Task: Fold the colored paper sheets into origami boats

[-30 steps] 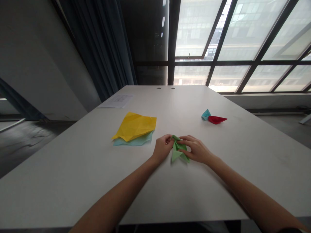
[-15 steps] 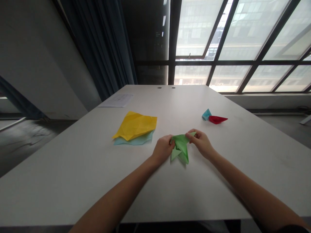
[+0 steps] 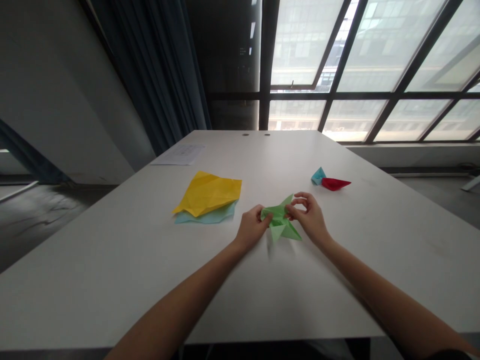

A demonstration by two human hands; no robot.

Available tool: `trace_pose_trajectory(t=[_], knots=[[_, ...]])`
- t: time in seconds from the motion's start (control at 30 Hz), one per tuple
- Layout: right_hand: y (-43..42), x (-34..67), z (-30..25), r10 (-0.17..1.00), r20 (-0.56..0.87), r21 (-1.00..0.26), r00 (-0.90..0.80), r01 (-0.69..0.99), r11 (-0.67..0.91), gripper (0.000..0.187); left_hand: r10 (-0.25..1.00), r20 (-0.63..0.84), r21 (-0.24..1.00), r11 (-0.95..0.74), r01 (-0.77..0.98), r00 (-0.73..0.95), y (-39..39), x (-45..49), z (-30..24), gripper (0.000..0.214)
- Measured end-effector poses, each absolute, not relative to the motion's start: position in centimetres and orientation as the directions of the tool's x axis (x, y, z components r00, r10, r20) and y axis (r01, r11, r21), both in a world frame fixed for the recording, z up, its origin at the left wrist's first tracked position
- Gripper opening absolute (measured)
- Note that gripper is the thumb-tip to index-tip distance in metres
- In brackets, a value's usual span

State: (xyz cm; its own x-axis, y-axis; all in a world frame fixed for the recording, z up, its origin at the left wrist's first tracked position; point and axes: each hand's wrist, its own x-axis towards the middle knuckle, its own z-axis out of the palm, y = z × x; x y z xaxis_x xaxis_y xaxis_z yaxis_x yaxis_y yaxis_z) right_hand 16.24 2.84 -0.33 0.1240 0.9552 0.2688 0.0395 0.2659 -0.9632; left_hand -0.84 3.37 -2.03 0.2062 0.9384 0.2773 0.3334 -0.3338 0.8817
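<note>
A piece of green folded paper [image 3: 279, 227], with several pointed flaps sticking out, is held between both hands just above the table. My left hand [image 3: 252, 225] pinches its left side, thumb on top. At the right side, my right hand [image 3: 308, 216] has thumb and index finger closed on the paper's edge, while its other fingers curl loosely above. One flap points up beside the right fingertips, and two more point down towards me. The fingers hide parts of the paper's edges.
On the white table [image 3: 240, 300], a crumpled yellow sheet [image 3: 210, 192] overlaps a light blue sheet [image 3: 210, 216] to the left. A folded blue paper piece [image 3: 318, 176] touches a red folded paper boat shape [image 3: 335, 184] at the right. A printed sheet [image 3: 179, 155] lies at the far left.
The green paper has turned, its lower flaps swinging up and to the right. My right hand has shifted its grip from the upper right tip to the paper's right side.
</note>
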Motion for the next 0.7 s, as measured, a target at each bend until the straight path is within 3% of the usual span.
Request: trace_pose_trajectory(t=[0.07, 0.13, 0.23, 0.33, 0.57, 0.7], knots=[[2.6, 16.2, -0.3, 0.936, 0.333, -0.941, 0.111, 0.108, 0.321, 0.046, 0.955, 0.271, 0.896, -0.295, 0.331, 0.118, 3.4, -0.9, -1.9, 0.026], [2.3, 16.3, -0.2, 0.912, 0.410, -0.880, -0.008, 0.261, 0.398, 0.033, 0.963, 0.269, 0.908, -0.265, 0.324, 0.032, 3.5, -1.0, -1.8, 0.026], [1.8, 16.3, -0.1, 0.828, 0.482, -0.658, -0.288, 0.505, 0.559, 0.019, 0.958, 0.283, 0.904, -0.249, 0.347, -0.052, 3.5, -1.1, -1.8, 0.027], [1.6, 16.1, -0.4, 0.774, 0.454, -0.474, -0.442, 0.615, 0.630, 0.031, 0.965, 0.258, 0.925, -0.232, 0.302, -0.049, 3.5, -1.0, -1.9, 0.029], [1.9, 16.1, -1.1, 0.751, 0.428, -0.325, -0.503, 0.690, 0.647, 0.040, 0.979, 0.197, 0.974, -0.190, 0.122, -0.052, 3.8, -0.6, -1.9, 0.035], [2.0, 16.4, -1.2, 0.788, 0.423, -0.358, -0.448, 0.716, 0.599, 0.052, 0.991, 0.099, 0.995, -0.101, -0.019, -0.095, 4.4, -0.6, -2.4, 0.039]])
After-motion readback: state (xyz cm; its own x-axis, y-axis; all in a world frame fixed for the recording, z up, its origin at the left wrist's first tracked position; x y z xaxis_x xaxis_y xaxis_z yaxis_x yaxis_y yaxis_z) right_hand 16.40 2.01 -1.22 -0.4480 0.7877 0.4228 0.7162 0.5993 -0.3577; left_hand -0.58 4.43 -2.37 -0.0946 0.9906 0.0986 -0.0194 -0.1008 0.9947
